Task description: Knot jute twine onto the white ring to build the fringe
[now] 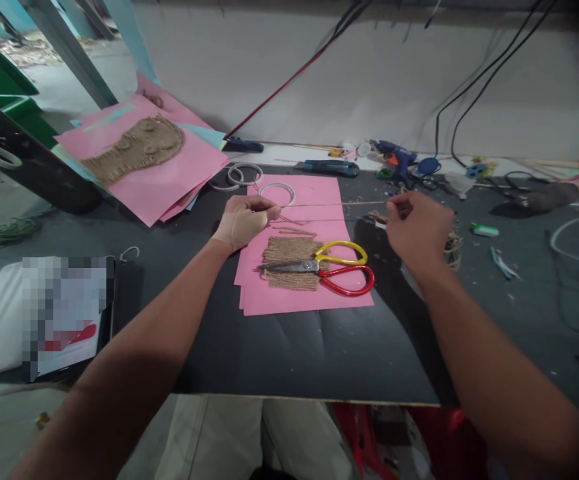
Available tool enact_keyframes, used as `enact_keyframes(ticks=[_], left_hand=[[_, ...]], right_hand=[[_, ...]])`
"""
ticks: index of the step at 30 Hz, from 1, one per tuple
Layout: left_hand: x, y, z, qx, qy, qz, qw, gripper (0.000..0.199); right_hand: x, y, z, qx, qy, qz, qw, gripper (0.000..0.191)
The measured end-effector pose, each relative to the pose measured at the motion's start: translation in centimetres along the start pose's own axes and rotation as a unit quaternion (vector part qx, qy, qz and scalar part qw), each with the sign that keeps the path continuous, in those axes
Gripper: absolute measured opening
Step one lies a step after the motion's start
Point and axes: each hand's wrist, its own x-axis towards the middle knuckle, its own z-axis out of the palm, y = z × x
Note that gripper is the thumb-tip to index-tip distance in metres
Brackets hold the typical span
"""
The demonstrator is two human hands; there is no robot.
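Note:
A thin strand of twine (336, 205) is stretched level between my two hands, above pink paper (319, 190). My left hand (246, 219), with a pale covering over its back, pinches one end. The other end is pinched in my right hand (414, 220), to the right of the paper. Below the strand, a mat of brown twine pieces (289, 247) lies on the paper. Scissors (312, 267) with one yellow and one red handle rest across it. A few short twine pieces (294, 231) lie just above the mat.
At the back left, stacked pink sheets (169, 177) carry a brown twine shape (144, 143). Rings (244, 175), a blue cutter (329, 167) and a blue glue gun (396, 155) lie along the back. A dark cylinder (24, 157) and a phone-like device (76, 313) are at left.

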Motion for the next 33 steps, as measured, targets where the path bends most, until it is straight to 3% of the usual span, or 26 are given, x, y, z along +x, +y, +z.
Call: enact_keyframes(ticks=[9,12,14,17,20,25,27,33], left_hand=[[-0.1,0.0,-0.1,0.025,-0.021,0.011,0.999,0.026],[-0.1,0.2,-0.1,0.033,-0.026,0.013,0.999,0.026],[-0.2,0.3,-0.1,0.041,-0.029,0.008,0.999,0.026],[-0.3,0.5,-0.2,0.049,-0.032,0.000,0.998,0.025],[-0.2,0.5,-0.2,0.053,-0.034,0.005,0.998,0.024],[-0.1,0.3,-0.1,0.048,-0.032,0.006,0.998,0.024],[-0.1,0.2,-0.1,0.044,-0.032,0.007,0.998,0.023],[-0.3,0.4,-0.1,0.050,-0.032,0.008,0.998,0.023]], right_hand=[[0.3,1.0,0.0,-0.017,0.016,0.003,1.000,0.012],[0.1,-0.1,0.3,-0.041,0.043,-0.024,0.998,0.019],[-0.5,-1.6,0.0,-0.003,0.027,-0.070,0.997,0.022],[-1.6,-4.3,-1.0,0.116,-0.088,-0.148,0.978,0.016],[-2.4,-6.0,-2.1,0.206,-0.239,-0.225,0.922,0.019],[-1.8,-5.3,-2.9,0.213,-0.422,-0.237,0.849,0.039],[-1.3,-4.7,-3.0,0.195,-0.456,-0.217,0.841,0.035],[-1.7,-5.2,-3.5,0.151,-0.458,-0.241,0.842,0.021]])
